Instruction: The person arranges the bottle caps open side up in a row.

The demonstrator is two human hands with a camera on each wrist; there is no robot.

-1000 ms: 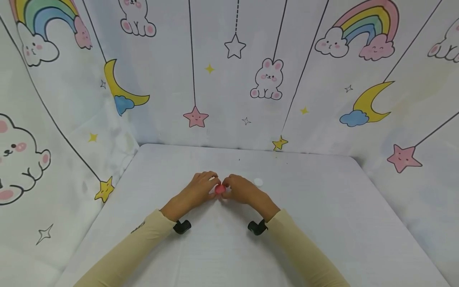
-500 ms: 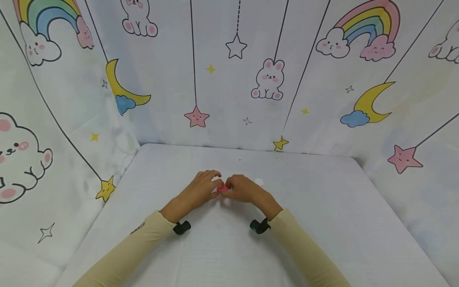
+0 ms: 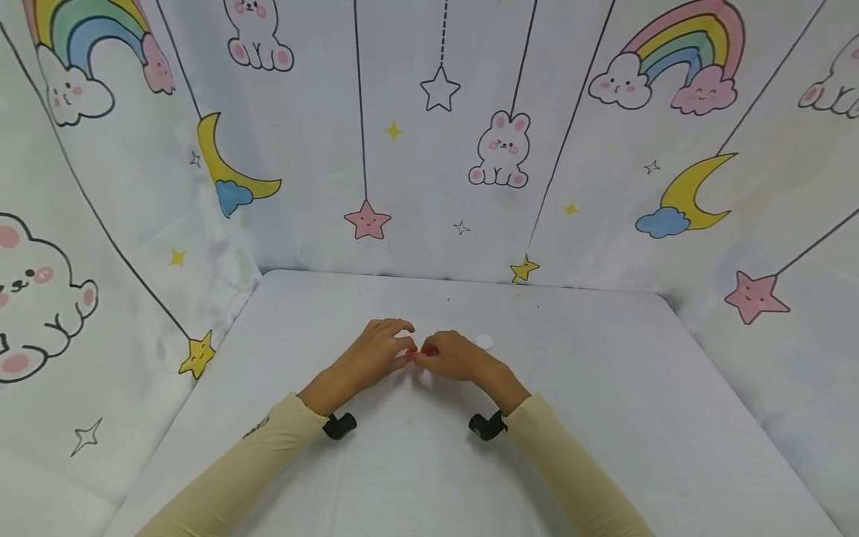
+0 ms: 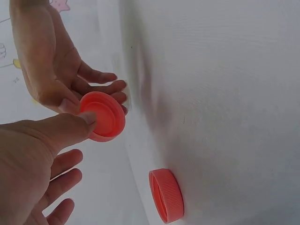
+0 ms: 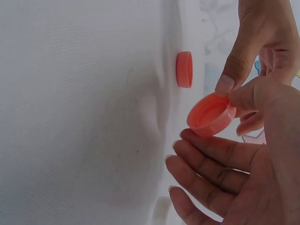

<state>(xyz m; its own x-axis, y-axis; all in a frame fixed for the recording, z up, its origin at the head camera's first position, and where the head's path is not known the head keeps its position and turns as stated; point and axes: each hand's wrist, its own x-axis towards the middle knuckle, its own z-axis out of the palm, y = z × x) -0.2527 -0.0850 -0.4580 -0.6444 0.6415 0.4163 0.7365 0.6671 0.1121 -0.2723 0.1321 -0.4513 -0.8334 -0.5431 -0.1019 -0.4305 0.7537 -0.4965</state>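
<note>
Both hands meet over the middle of the white table in the head view. My left hand (image 3: 372,356) pinches a red bottle cap (image 4: 108,123), its thumb pressed inside the hollow. From the other side my right hand (image 3: 459,356) holds the same cap by the rim between thumb and index finger, its other fingers spread. The cap is tilted, and in the head view the fingers mostly hide it. A second red bottle cap (image 4: 169,194), with a ridged side, lies on the table below the hands, hollow side up. It also shows in the right wrist view as a red cap (image 5: 184,70).
A whitish round disc (image 3: 485,341) lies on the table (image 3: 570,418) just beyond the right hand. White cloth walls (image 3: 302,149) printed with rabbits, stars and moons stand behind and beside the table. A few dark specks dot the far part.
The cap has turned between the fingers: its round face showed to the head camera a second ago and is now mostly hidden. The right hand has shifted slightly; the left has hardly moved.
</note>
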